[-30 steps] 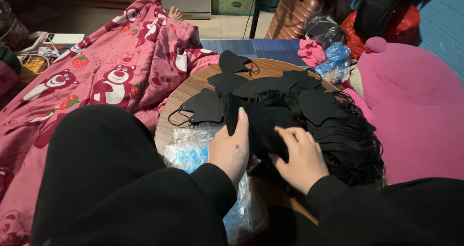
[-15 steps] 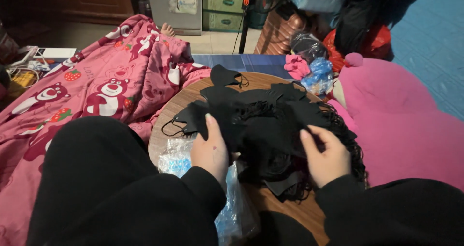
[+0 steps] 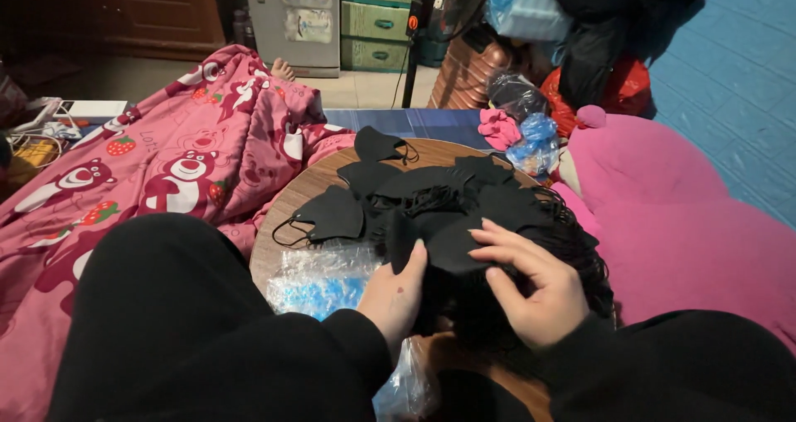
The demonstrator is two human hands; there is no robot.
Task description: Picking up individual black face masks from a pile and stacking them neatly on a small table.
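A heap of black face masks (image 3: 439,202) with thin ear loops covers a round wooden tray (image 3: 286,219) on my lap. My left hand (image 3: 395,293) and my right hand (image 3: 531,283) together grip one black mask (image 3: 444,241) at the near side of the heap. The left thumb presses on its left edge, and the right fingers spread over its right part. A single mask (image 3: 332,215) lies apart at the left of the tray, another one (image 3: 377,144) at the far edge.
A clear plastic bag with blue contents (image 3: 319,281) lies by my left hand. A pink bear-print blanket (image 3: 166,165) spreads left, with someone's bare foot (image 3: 282,70) on it. A big pink cushion (image 3: 672,215) is right. Bags (image 3: 522,132), drawers and a cabinet stand behind.
Both hands came together from the sides of the heap onto one mask at its near edge. The view tilted slightly upward.
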